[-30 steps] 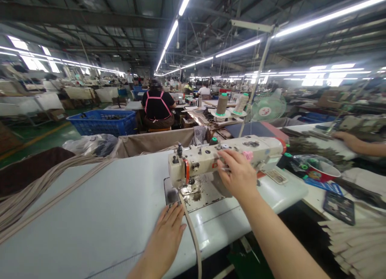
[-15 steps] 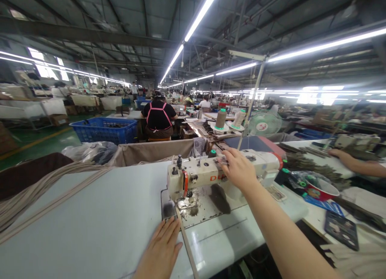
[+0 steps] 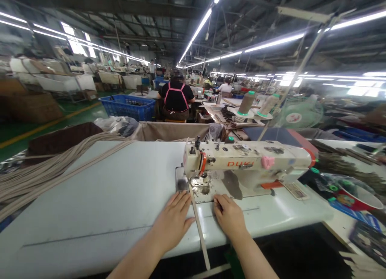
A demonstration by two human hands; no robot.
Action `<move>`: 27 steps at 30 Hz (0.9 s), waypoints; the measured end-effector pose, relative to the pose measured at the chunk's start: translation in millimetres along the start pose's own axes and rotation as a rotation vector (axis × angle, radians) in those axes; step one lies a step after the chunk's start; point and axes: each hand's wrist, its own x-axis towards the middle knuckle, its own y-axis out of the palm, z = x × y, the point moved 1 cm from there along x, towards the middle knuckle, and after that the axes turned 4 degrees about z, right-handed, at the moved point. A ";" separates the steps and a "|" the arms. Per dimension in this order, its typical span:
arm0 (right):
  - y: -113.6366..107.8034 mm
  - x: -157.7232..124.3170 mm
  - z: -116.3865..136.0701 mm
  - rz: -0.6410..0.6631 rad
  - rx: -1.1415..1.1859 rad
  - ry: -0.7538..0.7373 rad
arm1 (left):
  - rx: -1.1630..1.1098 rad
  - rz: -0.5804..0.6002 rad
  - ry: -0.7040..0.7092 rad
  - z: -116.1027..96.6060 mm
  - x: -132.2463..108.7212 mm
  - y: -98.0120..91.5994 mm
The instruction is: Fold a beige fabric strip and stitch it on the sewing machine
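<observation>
Under the needle of the cream sewing machine [image 3: 247,162], on the white table [image 3: 99,198]: one narrow beige strap [image 3: 199,226], running from the presser foot straight back toward the body and hanging off the near table edge. Long axis near to far, slightly slanted, far end pointing into the needle area, near end dangling free.

Left hand [image 3: 173,220] flat, palm down, fingers spread and unclenched, on the table just left of the strap, thumb side touching or nearly touching its edge. Right hand [image 3: 230,216] also palm down on the table just right of the strap, fingers loosely curled, gripping nothing visible.

Strap likely light, soft and floppy along its length, somewhat firmer across its width; probably prone to twisting or sliding sideways on the smooth tabletop. Best taken flat between fingertips close to the presser foot, one hand each side, rather than pinched at the loose end.

Piled to the left: a bundle of similar straps [image 3: 45,170], draped across the table. Behind the machine: two thread cones [image 3: 246,103] and a blue crate [image 3: 128,106]. Farther back, a seated person's back with pink apron straps [image 3: 176,98].
</observation>
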 end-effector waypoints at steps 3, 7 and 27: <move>8.2 -4.6 -3.4 0.076 -0.022 0.073 | 0.005 0.043 -0.009 -1.4 1.0 -5.4; 4.9 -3.8 -0.2 0.112 -0.040 0.090 | 0.027 0.064 -0.002 -2.1 -0.1 -6.6; 6.1 -6.3 -4.4 0.066 -0.001 0.038 | -0.054 0.001 -0.028 -3.4 -0.9 -4.8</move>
